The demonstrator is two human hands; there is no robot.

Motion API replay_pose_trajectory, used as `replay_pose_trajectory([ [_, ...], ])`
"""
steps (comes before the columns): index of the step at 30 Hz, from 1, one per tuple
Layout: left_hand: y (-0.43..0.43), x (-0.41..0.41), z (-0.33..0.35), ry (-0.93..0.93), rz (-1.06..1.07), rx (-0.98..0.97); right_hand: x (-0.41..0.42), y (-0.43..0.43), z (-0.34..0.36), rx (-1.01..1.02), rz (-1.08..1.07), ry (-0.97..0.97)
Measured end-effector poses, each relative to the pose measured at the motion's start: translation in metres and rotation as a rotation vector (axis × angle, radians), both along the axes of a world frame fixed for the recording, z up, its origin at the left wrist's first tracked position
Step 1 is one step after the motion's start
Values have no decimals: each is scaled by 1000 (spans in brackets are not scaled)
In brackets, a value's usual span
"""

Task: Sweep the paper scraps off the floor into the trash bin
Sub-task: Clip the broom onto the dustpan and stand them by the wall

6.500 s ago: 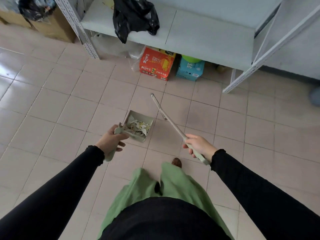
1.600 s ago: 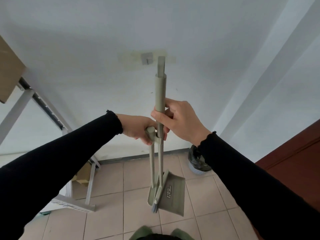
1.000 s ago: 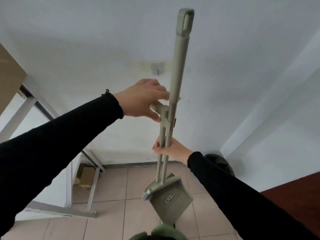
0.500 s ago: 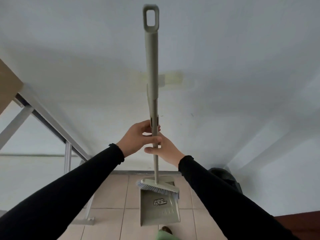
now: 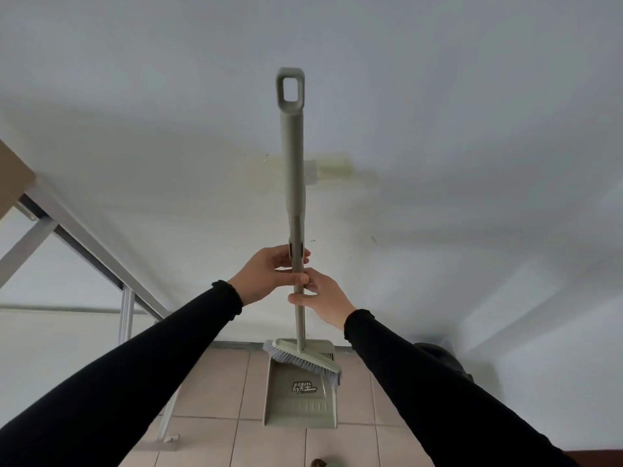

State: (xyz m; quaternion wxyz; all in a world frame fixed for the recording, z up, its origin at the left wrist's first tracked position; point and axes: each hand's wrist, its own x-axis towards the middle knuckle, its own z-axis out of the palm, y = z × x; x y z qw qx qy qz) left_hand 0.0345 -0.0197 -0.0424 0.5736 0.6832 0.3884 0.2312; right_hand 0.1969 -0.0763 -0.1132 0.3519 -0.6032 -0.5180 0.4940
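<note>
Head view, tilted up at a pale wall (image 5: 438, 129). Both hands hold a grey-green broom (image 5: 292, 183) upright in front of me, its hanging loop at the top. Left hand (image 5: 266, 278): grip closed round the shaft, fingers wrapped just below where the thick upper handle narrows. Right hand (image 5: 323, 298): directly beneath and touching the left, grip narrow, thumb and fingers pinching the thin lower shaft. The broom head (image 5: 303, 360) sits slanted, bristles pointing down and right, lying across the top of the matching dustpan (image 5: 300, 399). The pan hangs flat-on to me, printed logo showing, wide lip lowest; I cannot tell whether the lip touches the tiled floor (image 5: 215, 382). The trash bin (image 5: 438, 360), black-lined, stands in the corner to the right of the pan, partly hidden behind my right sleeve (image 5: 438, 392). A grey metal shelf frame (image 5: 84, 244) runs along the left. A yellowed tape patch (image 5: 332, 166) marks the wall behind the handle.
</note>
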Motion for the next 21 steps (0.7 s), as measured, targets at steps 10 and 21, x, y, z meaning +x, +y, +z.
replay_pose_trajectory([
  [10, 30, 4, -26, 38, -29, -65, -4, 23, -25, -52, -56, -38],
  [21, 44, 9, -34, 53, -36, -84, -1, 49, -26, -88, -12, -197],
])
